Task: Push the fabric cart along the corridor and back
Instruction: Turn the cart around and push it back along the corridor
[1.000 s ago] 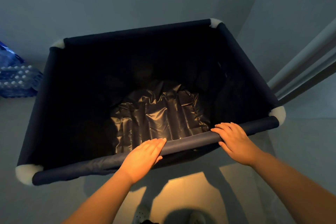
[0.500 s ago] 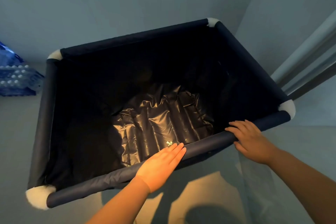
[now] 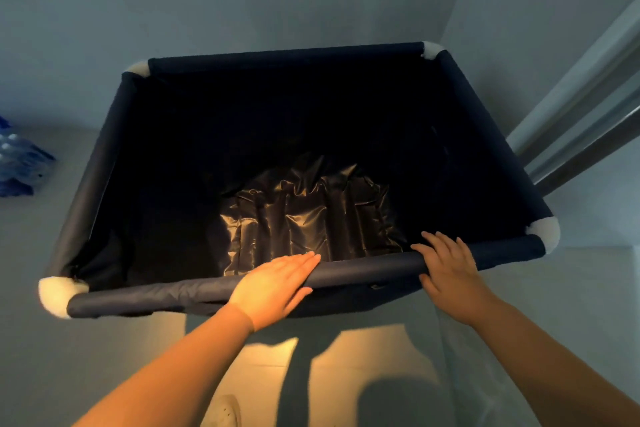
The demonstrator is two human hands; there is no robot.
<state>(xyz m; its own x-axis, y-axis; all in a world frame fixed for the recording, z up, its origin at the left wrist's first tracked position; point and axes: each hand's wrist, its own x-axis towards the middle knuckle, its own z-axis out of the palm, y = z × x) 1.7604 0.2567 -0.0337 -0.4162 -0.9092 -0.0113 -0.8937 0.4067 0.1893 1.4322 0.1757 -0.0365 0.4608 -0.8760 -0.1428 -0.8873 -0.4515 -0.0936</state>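
Observation:
The fabric cart (image 3: 363, 269) is a deep navy cloth bin with padded rails and white corner caps (image 3: 543, 232). It fills the middle of the head view, and shiny crumpled dark lining (image 3: 304, 215) shows at its bottom with nothing on it. My left hand (image 3: 273, 288) lies flat on the near rail, fingers straight and together, pointing right. My right hand (image 3: 446, 270) is further right on the same rail, fingers curled over the top and thumb under it.
A grey wall stands close behind the cart's far rail. Metal door-frame strips (image 3: 581, 121) run diagonally just right of the cart. A blue pack of water bottles (image 3: 20, 163) sits on the floor at the far left. My white shoe (image 3: 225, 409) shows below.
The cart has swung so its far rail now lies nearly level in view. The bottle pack has slid towards the left edge. Both hands stay on the near rail.

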